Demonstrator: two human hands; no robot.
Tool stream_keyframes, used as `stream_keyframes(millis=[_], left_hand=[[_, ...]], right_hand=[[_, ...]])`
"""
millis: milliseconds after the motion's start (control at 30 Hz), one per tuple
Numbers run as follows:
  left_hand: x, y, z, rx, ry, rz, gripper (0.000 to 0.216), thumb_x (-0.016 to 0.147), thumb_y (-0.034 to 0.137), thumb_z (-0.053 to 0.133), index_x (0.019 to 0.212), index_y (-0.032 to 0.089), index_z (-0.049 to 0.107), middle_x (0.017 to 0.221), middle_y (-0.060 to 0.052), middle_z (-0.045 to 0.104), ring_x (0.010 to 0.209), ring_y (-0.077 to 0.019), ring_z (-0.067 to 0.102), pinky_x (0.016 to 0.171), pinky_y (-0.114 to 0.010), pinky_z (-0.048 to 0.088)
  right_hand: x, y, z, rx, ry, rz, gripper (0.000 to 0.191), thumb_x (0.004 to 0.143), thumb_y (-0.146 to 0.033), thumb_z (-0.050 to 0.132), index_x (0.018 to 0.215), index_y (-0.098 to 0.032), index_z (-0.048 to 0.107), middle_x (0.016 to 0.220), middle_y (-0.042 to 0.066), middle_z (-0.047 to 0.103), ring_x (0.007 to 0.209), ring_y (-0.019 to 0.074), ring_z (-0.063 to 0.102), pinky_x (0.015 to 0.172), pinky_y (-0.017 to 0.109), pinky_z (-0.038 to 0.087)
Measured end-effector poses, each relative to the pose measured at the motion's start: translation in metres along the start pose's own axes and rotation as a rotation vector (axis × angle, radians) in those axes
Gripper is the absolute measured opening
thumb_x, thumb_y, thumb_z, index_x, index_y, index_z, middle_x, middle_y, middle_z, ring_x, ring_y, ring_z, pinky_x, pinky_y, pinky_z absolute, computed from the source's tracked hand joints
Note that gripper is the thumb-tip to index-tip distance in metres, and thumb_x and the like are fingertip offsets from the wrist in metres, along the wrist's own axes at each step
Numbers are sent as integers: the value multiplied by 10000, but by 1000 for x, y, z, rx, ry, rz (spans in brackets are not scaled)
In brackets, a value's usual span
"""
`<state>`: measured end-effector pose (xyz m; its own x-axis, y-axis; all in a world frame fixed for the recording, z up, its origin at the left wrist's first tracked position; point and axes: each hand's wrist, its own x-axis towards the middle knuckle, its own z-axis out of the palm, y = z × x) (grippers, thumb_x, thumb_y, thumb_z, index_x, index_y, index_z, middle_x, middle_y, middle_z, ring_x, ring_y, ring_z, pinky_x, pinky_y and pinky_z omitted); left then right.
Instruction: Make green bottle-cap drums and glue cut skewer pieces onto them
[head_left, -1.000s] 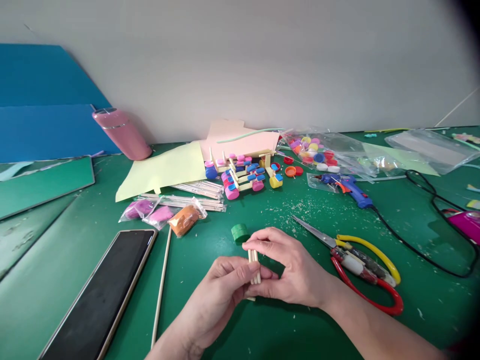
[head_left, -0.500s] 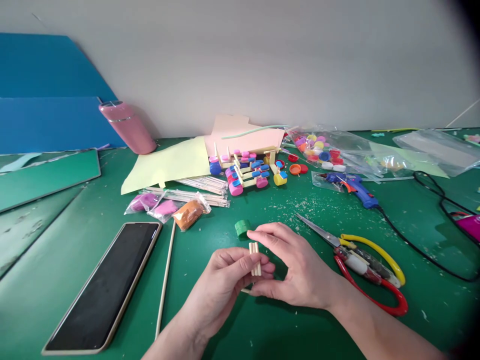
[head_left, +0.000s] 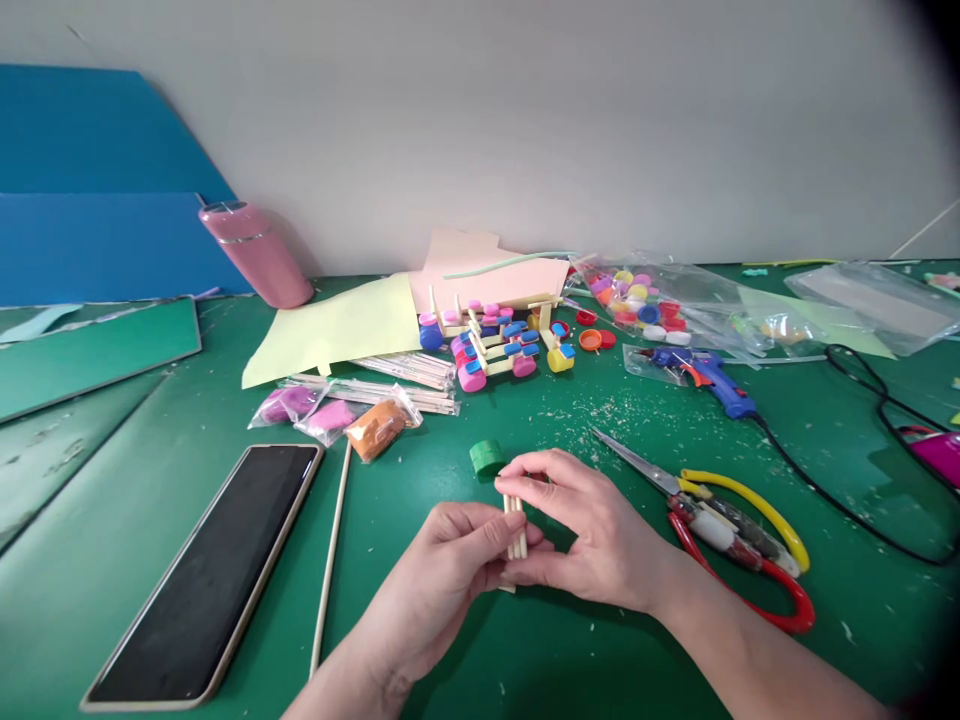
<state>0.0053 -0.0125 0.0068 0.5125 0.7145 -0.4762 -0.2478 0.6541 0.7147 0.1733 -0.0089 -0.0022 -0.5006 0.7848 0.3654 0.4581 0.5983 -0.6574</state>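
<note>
My left hand (head_left: pixel 450 565) pinches a small bundle of short wooden sticks (head_left: pixel 517 538) upright between thumb and fingers. From the other side, my right hand (head_left: pixel 600 525) closes around the bundle, with its fingertips at the top ends and its thumb low near the bottom ends. Part of the bundle is hidden behind my fingers. Below my left fingers, the end of a light stick (head_left: pixel 508 589) shows, mostly covered. Just beyond the hands, a green round piece like stacked bottle caps (head_left: pixel 486 458) lies on the green table (head_left: pixel 420 450).
Red-and-yellow-handled scissors (head_left: pixel 712 510) and a blue glue gun (head_left: pixel 705 375) lie right. A phone (head_left: pixel 206 575) and a long stick (head_left: pixel 330 560) lie left. Behind are bagged clay (head_left: pixel 379 428), small cap-wheeled models (head_left: pixel 495 345), a bag of caps (head_left: pixel 637 295) and a pink bottle (head_left: pixel 259 255).
My right fingers have closed in from above and below onto the ends of the short sticks. The bundle has shifted slightly right and down.
</note>
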Motion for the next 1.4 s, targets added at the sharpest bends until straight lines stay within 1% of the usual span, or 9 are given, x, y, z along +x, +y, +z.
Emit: stream_keyframes(millis=[233, 467, 600, 733, 900, 933, 1100, 1233, 1400], left_hand=[[-1, 1, -1, 87, 4, 20, 255, 731, 335, 661, 628, 107, 710, 564, -33, 619, 538, -101, 483, 565, -220, 375], [-1, 2, -1, 124, -4, 35, 270, 752, 340, 640, 630, 111, 712, 531, -25, 606, 529, -102, 477, 568, -225, 371], [-1, 0, 1, 167, 49, 55, 267, 742, 358, 650, 682, 107, 719, 580, -39, 625, 569, -115, 496, 596, -237, 380], [-2, -3, 1, 184, 83, 91, 286, 729, 373, 660, 659, 101, 714, 576, -45, 619, 567, -119, 493, 567, -235, 363], [-1, -4, 1, 159, 101, 86, 294, 741, 367, 649, 634, 100, 707, 620, -69, 650, 588, -131, 515, 545, -232, 352], [-1, -3, 1, 150, 105, 83, 291, 742, 361, 649, 627, 100, 704, 631, -75, 658, 596, -135, 522, 545, -233, 354], [-1, -3, 2, 111, 100, 71, 286, 733, 352, 660, 611, 97, 701, 659, -93, 683, 585, -130, 527, 536, -229, 356], [-1, -2, 3, 66, 89, 66, 279, 726, 356, 669, 637, 96, 717, 657, -91, 686, 610, -135, 549, 580, -231, 390], [0, -2, 3, 27, 82, 64, 268, 709, 374, 684, 680, 110, 724, 644, -81, 692, 617, -145, 579, 622, -246, 429]], right_hand=[[1, -1, 0, 49, -13, 1, 468, 772, -360, 658, 1199, -228, 520, 1143, 77, 564, 1027, 219, 536, 870, 336, 463], [0, 0, 2, 74, 10, -6, 463, 757, -334, 675, 1178, -195, 541, 1135, 81, 575, 1018, 203, 544, 876, 318, 460], [1, -1, 4, 109, 26, -1, 453, 735, -322, 694, 1148, -194, 556, 1109, 78, 585, 994, 194, 554, 863, 312, 466], [1, -2, 4, 109, 13, 3, 453, 734, -286, 692, 1152, -182, 554, 1115, 73, 582, 1002, 179, 547, 885, 287, 449], [0, -3, 2, 52, -49, 71, 730, 659, -376, 745, 1283, -155, 437, 1241, 106, 508, 1121, 222, 479, 941, 313, 414], [0, -2, 2, 49, -53, 73, 750, 646, -383, 753, 1284, -152, 434, 1249, 108, 500, 1126, 224, 475, 944, 313, 413], [1, -2, 1, 52, -27, 46, 617, 665, -352, 740, 1204, -166, 506, 1204, 88, 528, 1079, 203, 504, 926, 294, 423], [1, -2, 2, 60, -3, 23, 498, 704, -318, 713, 1150, -167, 552, 1153, 79, 560, 1032, 188, 527, 890, 290, 440], [1, -2, 2, 88, 22, 19, 475, 710, -295, 714, 1137, -148, 565, 1135, 90, 569, 1019, 188, 535, 884, 293, 446]])
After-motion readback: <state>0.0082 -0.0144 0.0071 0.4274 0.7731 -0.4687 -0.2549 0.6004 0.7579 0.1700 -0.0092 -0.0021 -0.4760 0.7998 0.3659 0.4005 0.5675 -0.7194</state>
